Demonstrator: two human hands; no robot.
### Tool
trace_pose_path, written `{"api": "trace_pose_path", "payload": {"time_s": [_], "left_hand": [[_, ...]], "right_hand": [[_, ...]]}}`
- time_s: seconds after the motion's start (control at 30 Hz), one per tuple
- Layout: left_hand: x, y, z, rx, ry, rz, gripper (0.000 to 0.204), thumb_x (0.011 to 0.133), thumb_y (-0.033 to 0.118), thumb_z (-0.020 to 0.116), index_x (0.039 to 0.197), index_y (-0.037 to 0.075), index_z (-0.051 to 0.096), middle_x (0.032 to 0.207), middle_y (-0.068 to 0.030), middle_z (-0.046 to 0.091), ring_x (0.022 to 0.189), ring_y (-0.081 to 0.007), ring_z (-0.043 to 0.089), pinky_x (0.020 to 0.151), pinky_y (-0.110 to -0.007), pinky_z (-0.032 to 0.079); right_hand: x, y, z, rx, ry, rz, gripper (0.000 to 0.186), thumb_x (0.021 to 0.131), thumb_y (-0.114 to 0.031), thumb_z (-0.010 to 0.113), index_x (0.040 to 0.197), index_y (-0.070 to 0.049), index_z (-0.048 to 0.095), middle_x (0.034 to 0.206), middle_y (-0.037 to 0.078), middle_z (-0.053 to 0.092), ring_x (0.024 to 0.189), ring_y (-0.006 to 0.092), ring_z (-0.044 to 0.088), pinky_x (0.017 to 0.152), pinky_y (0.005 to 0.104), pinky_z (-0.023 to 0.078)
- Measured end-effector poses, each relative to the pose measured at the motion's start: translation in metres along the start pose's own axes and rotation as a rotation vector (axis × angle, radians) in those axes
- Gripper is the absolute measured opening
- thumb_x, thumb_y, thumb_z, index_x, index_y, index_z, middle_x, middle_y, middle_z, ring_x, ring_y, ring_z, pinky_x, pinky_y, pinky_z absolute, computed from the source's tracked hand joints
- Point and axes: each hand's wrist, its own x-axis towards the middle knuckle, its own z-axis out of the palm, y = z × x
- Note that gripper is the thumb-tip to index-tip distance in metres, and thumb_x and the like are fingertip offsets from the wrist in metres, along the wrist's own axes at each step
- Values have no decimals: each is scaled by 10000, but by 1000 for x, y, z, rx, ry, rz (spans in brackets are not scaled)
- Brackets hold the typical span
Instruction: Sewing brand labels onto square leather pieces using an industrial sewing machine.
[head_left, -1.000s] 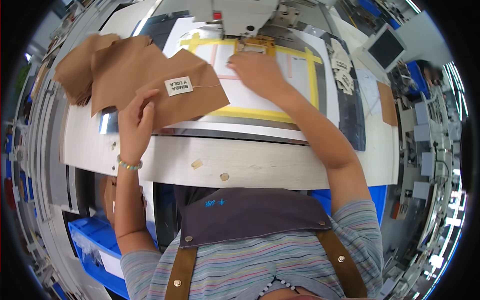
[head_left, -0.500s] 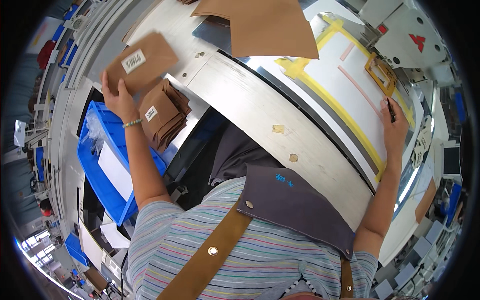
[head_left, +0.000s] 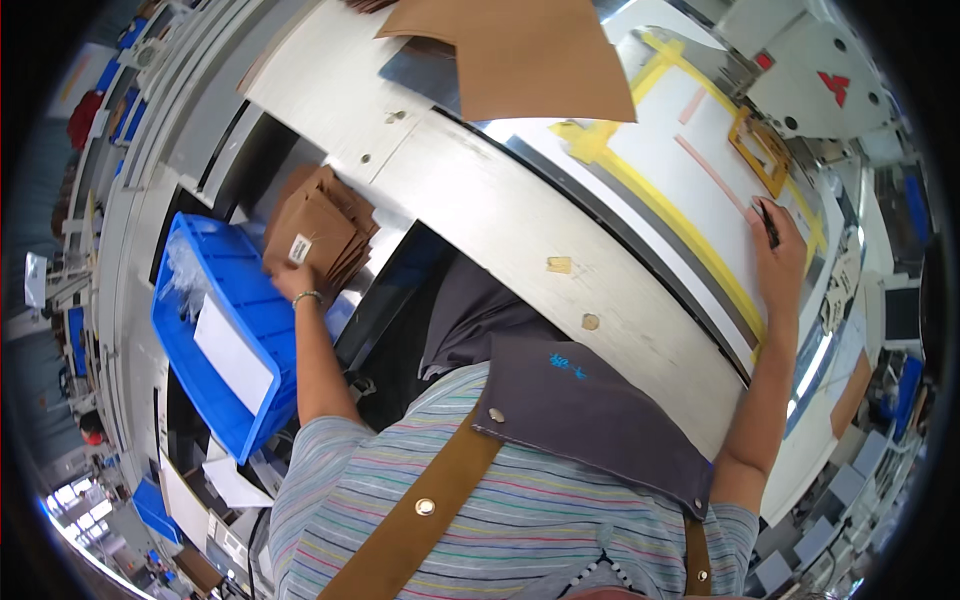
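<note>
My left hand (head_left: 292, 281) is at the near-left edge of a stack of brown leather-like pieces (head_left: 335, 222), its fingers closed on the edge of a piece with a small white label (head_left: 300, 248). Part of those fingers is hidden by the piece. At the right, my right hand (head_left: 782, 250) is closed round a small dark tool (head_left: 767, 224), whose exact kind I cannot make out. That hand rests by the edge of a white template sheet (head_left: 690, 160) bordered with yellow tape. A yellow frame-shaped clamp (head_left: 760, 150) sits just beyond it.
A blue bin (head_left: 225, 330) holding clear plastic and white paper stands beside the stack. Large brown pieces (head_left: 545, 65) lie at the far side, over the pale table (head_left: 480, 200). A white machine head (head_left: 825, 75) overhangs the far right.
My left hand has come down and nearer, bringing the labelled brown piece from over the table's left end onto the stack. My right hand has shifted slightly, still with the dark tool.
</note>
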Motion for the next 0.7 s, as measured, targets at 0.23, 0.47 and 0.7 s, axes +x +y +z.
{"api": "trace_pose_path", "payload": {"time_s": [0.23,0.47,0.7], "left_hand": [[-75,220,-106,-533,482,914,617,909,168,811,1448,-14,572,1584,-307,363,1433,-421,425,1180,-516,373],[-227,357,-162,-489,-139,2005,389,814,-9,772,1199,5,719,1191,-119,736,1091,-304,702,917,-387,585],[-261,377,-136,-254,-97,2047,341,829,-3,660,1166,-23,708,1141,-99,696,1050,-266,675,867,-363,586]], "right_hand": [[0,3,0,10,2,-17,280,979,-200,739,1196,-24,727,1052,146,728,887,280,690,820,329,530],[-1,3,-6,44,0,-57,283,959,-185,745,1185,-17,726,1056,150,730,891,295,702,808,344,542],[5,-22,-23,85,-22,-16,308,971,-232,752,1194,-22,729,1079,134,735,899,283,710,803,337,552]]}}
